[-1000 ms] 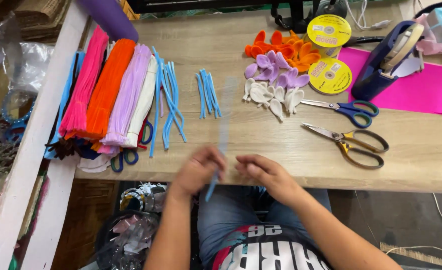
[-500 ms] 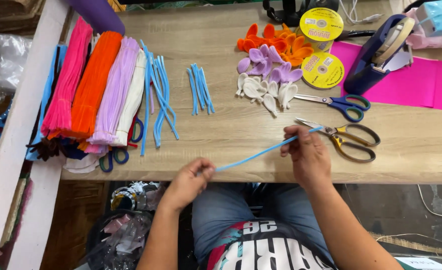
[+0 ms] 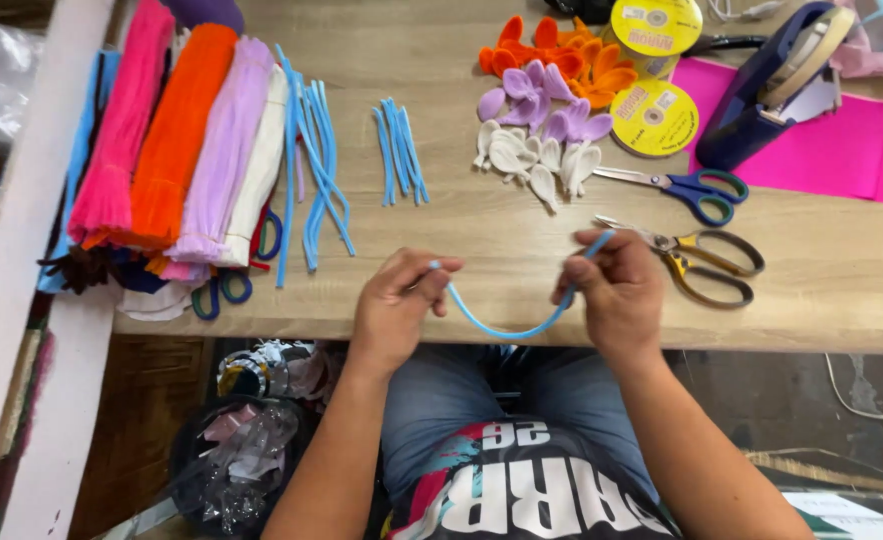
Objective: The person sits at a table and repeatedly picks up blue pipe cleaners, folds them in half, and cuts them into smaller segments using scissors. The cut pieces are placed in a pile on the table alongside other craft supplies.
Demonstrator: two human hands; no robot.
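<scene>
Blue pipe cleaner [image 3: 502, 327], two hands, two scissors [image 3: 697, 262]

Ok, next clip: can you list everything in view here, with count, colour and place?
Wooden table: one, tan, across top.
Fuzzy pipe-cleaner bundles: several; pink, orange, lilac, white; left.
Short blue pipe-cleaner pieces: small pile, centre.
Felt petal cutouts: orange, purple, white; upper centre.
Yellow tape rolls: two, upper right.
Blue-handled scissors: one, right.
Gold-handled scissors: one, right edge.
Navy tape dispenser: one, on pink paper sheet.
Bent blue pipe cleaner: one, between hands.
Left hand, right hand: each pinching one end.
</scene>
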